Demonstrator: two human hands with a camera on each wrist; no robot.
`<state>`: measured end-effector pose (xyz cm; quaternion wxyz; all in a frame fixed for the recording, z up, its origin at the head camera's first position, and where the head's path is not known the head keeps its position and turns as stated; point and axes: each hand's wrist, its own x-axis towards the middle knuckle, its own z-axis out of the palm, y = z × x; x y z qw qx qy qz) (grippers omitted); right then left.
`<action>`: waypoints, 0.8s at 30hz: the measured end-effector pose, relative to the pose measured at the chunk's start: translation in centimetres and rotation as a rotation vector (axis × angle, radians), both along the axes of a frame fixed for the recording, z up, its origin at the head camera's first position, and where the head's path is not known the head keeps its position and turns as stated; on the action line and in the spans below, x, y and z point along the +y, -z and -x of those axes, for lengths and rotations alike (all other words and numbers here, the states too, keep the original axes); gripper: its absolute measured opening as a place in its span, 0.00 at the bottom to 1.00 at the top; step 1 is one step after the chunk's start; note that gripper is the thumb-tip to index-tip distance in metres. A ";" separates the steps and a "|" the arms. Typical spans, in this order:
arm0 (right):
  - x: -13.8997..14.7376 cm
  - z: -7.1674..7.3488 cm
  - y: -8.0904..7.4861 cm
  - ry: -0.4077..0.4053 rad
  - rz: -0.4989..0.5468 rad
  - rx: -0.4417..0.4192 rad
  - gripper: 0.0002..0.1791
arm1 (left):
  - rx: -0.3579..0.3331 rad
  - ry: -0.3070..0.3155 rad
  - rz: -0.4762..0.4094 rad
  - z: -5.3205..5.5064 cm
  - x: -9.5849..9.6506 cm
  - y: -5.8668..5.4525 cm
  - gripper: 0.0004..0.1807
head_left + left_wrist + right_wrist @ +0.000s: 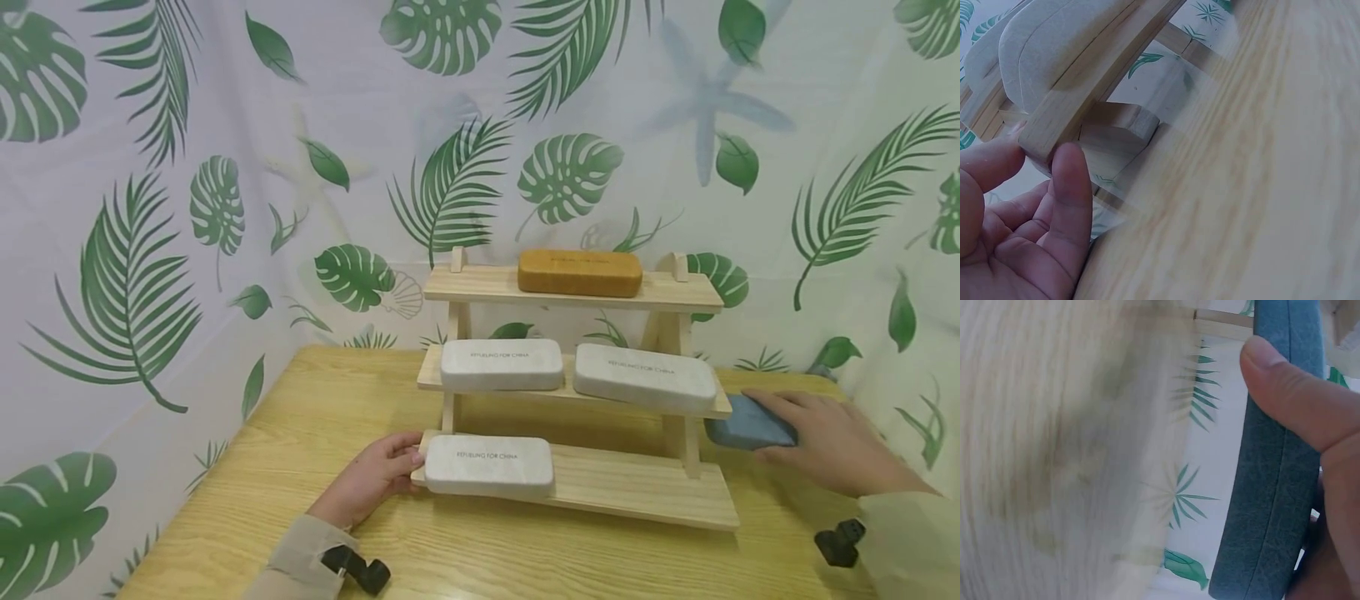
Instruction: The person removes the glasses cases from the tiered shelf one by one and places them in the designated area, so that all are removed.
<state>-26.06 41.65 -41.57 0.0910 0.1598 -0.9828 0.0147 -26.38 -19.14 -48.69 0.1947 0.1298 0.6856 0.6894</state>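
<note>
A three-tier wooden shelf (630,487) stands on the table. My left hand (378,471) pinches the left end of its lowest board (1063,119) between thumb and fingers, beside a white glasses case (489,467) lying on that board. Off the shelf's right side, my right hand (832,442) grips a blue glasses case (750,422); its thumb lies across the case (1272,469) in the right wrist view. The left end of the blue case is partly hidden behind the shelf in the head view.
Two more white cases, one left (501,365) and one right (645,377), lie on the middle board. An orange case (580,273) sits on the top board. Behind the wooden table (337,392) hangs a leaf-print cloth (480,100).
</note>
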 end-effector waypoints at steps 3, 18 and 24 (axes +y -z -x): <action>0.0 0.6 0.2 -0.001 0.014 -0.017 0.52 | -0.002 -0.004 0.000 -0.1 0.0 0.0 0.32; 1.2 3.3 2.1 0.076 0.102 -0.074 0.55 | -0.009 -0.015 0.002 0.0 0.0 0.2 0.32; 2.1 4.0 2.9 0.114 0.120 -0.124 0.59 | -0.005 -0.016 0.000 0.1 0.0 0.2 0.32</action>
